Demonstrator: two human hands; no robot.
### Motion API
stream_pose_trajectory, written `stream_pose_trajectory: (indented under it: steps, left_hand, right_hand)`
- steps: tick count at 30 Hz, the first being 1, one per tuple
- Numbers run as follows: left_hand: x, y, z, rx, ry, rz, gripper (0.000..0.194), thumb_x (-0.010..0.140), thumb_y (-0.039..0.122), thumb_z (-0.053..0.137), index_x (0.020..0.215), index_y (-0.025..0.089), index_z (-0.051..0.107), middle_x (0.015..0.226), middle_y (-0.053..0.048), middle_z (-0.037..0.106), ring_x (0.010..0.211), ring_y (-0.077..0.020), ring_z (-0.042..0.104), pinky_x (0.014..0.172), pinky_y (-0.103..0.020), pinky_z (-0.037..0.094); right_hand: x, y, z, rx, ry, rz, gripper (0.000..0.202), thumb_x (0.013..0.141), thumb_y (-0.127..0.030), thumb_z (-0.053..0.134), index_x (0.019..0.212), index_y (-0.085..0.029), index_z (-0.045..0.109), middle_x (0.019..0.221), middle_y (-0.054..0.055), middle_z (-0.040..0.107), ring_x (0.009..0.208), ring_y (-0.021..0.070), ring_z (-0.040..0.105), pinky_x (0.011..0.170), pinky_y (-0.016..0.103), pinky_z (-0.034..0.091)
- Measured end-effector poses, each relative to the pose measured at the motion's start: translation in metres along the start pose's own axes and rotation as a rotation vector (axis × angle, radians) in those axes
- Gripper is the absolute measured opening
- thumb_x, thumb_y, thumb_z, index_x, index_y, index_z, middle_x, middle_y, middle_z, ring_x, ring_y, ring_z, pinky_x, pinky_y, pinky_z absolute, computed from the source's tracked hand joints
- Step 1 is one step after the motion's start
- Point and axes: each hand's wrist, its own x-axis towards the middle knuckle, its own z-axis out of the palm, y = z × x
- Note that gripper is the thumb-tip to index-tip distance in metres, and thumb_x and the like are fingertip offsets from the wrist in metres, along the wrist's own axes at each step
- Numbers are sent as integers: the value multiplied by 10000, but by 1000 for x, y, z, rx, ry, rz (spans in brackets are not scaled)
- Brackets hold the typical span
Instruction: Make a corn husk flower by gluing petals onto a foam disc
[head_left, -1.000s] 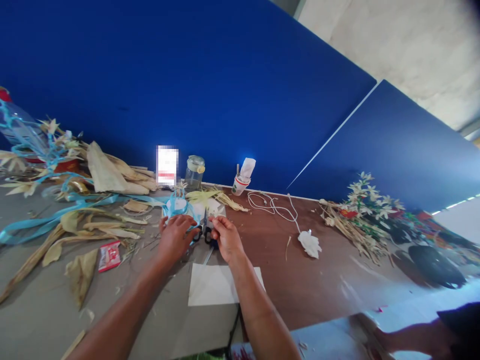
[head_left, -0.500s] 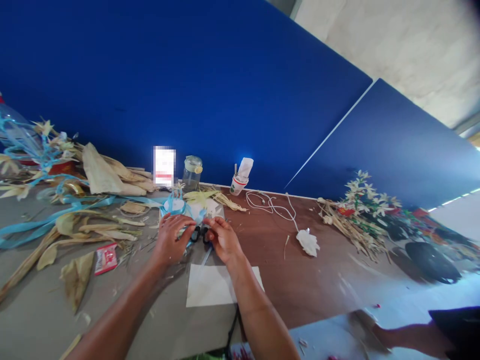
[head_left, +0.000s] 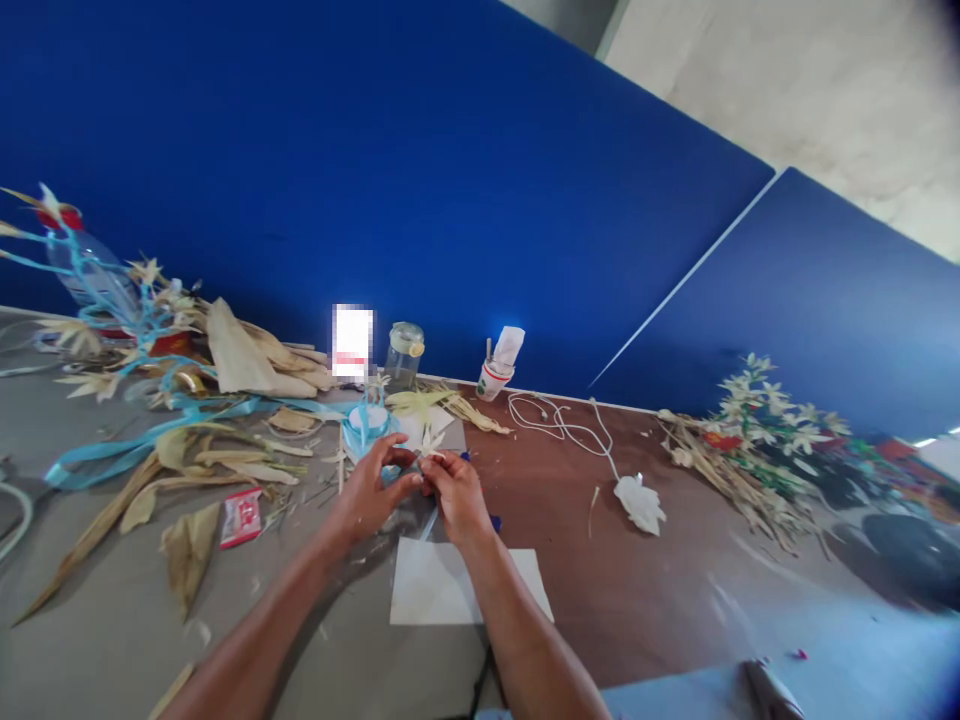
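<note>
Flower (head_left: pixel 430 443) beyond the paper (head_left: pixel 431 588): our right hand (head_left: pixel 459 495) pinches it, our left hand (head_left: pixel 370 495) half-curled, hold unclear. We're seemingly adjusting it; next calls for steadiness.

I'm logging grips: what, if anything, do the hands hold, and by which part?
The right hand appears to pinch a pale flower-like piece by its lower end, petals up; whether the left hand also touches it cannot be told.

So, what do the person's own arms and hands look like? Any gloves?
No gloves: the left hand and right hand are bare. No sleeve shows on the left forearm or right forearm, and I see no watch or bracelet.
</note>
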Motion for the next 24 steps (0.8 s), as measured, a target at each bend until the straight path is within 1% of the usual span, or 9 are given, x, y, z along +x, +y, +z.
stream_pose_trajectory:
  steps: [2, 5, 8, 11, 14, 17, 20, 22, 24]
  left_hand:
    - [2, -1, 0, 39, -51, -28, 369, 681, 264, 647, 1040, 198, 592, 861, -56, 678, 826, -213, 614, 772, -330, 445]
    - [3, -1, -1, 99, -84, -55, 226, 733, 266, 568, 930, 184, 641, 819, -43, 679, 765, -197, 602, 721, -306, 438]
    - [3, 0, -5, 132, -86, -65, 192, 756, 278, 527, 859, 173, 650, 805, -29, 675, 758, -183, 587, 703, -281, 423]
    - [3, 0, -8, 178, -109, -83, 176, 757, 299, 521, 765, 167, 638, 690, -3, 633, 672, -163, 551, 643, -263, 403]
    - [3, -1, -9, 182, -73, -65, 165, 750, 303, 532, 744, 172, 632, 687, -2, 613, 682, -164, 537, 638, -263, 397]
    - [3, -1, -6, 80, -58, -97, 175, 713, 323, 589, 791, 170, 620, 711, -5, 611, 672, -160, 543, 630, -267, 407]
    - [3, -3, -3, -126, -114, -191, 289, 665, 360, 647, 869, 161, 598, 690, 4, 603, 589, -138, 531, 558, -255, 406]
    - [4, -4, -1, -196, -118, -229, 303, 641, 374, 669, 841, 157, 602, 628, 20, 579, 526, -118, 493, 502, -235, 371]
    - [5, -4, -2, -198, -85, -241, 268, 628, 378, 678, 760, 154, 613, 562, 36, 541, 480, -96, 437, 469, -222, 322]
  right_hand:
    - [0, 3, 0, -25, -9, -33, 152, 644, -287, 685, 637, -164, 597, 519, -53, 505, 472, 71, 393, 480, 208, 308]
    - [0, 5, -1, -65, -8, -60, 155, 659, -302, 666, 653, -164, 597, 499, -61, 487, 460, 69, 384, 485, 212, 303]
    - [1, 5, -2, -142, 40, -84, 157, 667, -308, 646, 657, -162, 587, 476, -67, 465, 453, 70, 377, 489, 213, 297]
    - [3, 5, -4, -223, 88, -104, 184, 676, -342, 632, 684, -163, 589, 472, -63, 463, 457, 79, 382, 487, 218, 295]
    - [3, 4, -5, -252, 106, -100, 195, 673, -356, 626, 675, -166, 581, 468, -65, 454, 455, 81, 376, 483, 220, 288]
    - [2, 3, -3, -245, 96, -97, 176, 673, -337, 618, 668, -165, 579, 479, -66, 456, 457, 77, 368, 481, 216, 281]
    - [0, 4, 0, -250, 81, -103, 160, 679, -321, 606, 666, -163, 583, 487, -67, 453, 462, 77, 363, 478, 214, 281]
    - [-1, 4, 0, -267, 69, -110, 164, 686, -323, 601, 667, -161, 586, 483, -66, 451, 464, 79, 364, 478, 214, 285]
    - [-1, 3, 0, -289, 64, -129, 173, 698, -332, 595, 687, -160, 590, 479, -65, 448, 464, 82, 366, 479, 215, 294]
